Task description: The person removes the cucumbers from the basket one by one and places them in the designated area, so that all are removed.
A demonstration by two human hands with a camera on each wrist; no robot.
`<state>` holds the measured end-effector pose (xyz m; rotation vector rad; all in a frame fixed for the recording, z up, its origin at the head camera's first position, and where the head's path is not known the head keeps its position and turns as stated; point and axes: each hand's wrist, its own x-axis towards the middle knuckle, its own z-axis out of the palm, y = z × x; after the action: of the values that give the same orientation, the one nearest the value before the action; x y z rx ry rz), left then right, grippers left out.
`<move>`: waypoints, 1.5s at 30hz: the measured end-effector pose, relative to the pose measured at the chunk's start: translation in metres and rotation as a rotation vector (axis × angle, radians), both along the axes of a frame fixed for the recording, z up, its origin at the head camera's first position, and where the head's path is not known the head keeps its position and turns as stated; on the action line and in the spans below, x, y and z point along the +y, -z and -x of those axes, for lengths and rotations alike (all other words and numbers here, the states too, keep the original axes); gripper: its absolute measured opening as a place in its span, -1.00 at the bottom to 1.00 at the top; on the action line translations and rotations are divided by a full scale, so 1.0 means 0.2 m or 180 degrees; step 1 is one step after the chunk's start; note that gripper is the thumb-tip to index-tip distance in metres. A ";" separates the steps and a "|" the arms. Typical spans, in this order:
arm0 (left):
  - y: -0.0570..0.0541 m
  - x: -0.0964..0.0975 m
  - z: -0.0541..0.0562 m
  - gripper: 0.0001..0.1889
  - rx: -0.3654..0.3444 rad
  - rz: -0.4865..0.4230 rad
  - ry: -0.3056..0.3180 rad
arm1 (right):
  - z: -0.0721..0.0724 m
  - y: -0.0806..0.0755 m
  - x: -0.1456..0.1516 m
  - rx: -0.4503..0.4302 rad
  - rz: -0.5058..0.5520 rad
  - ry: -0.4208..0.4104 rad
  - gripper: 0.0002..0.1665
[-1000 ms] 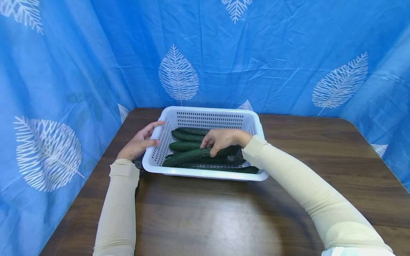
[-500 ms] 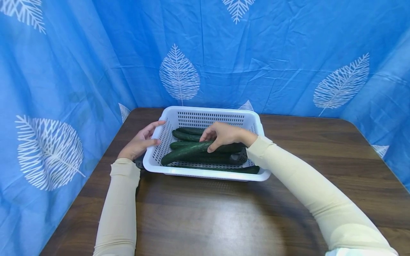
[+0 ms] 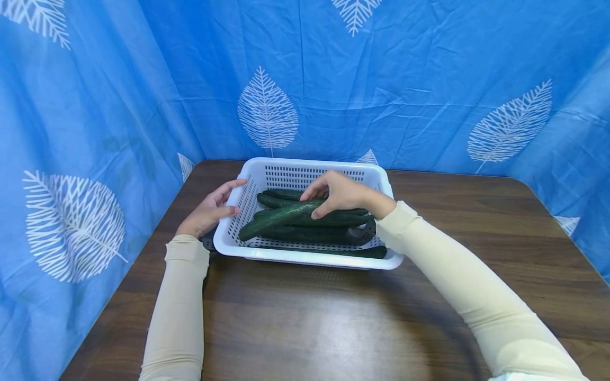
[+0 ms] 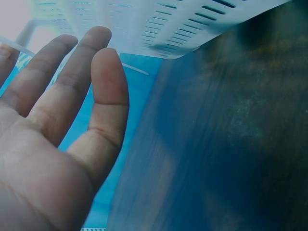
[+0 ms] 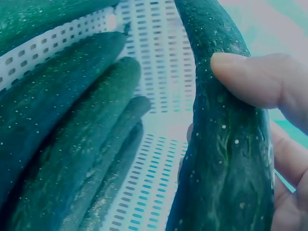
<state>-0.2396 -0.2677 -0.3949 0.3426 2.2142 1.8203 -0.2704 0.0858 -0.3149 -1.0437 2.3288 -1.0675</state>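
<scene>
My right hand (image 3: 344,193) grips a long dark green cucumber (image 3: 271,220) between thumb and fingers. That cucumber is tilted: its right part is raised, its left end low near the basket's left wall. In the right wrist view the thumb presses across the bumpy skin of the cucumber (image 5: 224,149), and the other fingers are partly hidden behind it. My left hand (image 3: 206,212) rests at the left end of the white plastic basket (image 3: 310,261), fingertips at the rim. The left wrist view shows its fingers (image 4: 109,84) fairly straight beside the slotted wall.
Several more cucumbers (image 3: 310,235) lie lengthwise in the basket, one of them (image 3: 362,252) along the front wall. The basket stands towards the back of a dark wooden table (image 3: 305,317). Behind hangs a blue curtain (image 3: 381,95) with white leaf prints.
My right hand has risen and shifted slightly back and right, lifting the right part of the held cucumber and steepening its tilt. My left hand stays at the basket's left end.
</scene>
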 end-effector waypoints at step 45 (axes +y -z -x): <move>0.02 0.01 -0.03 -0.18 -0.0031 -0.0076 0.0007 | -0.21 -0.06 0.45 0.0978 0.0249 0.0943 -0.61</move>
<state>-0.2345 -0.2647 -0.3982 0.3401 2.1863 1.8448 -0.2291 0.1765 -0.3036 -0.9685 2.7765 -1.1829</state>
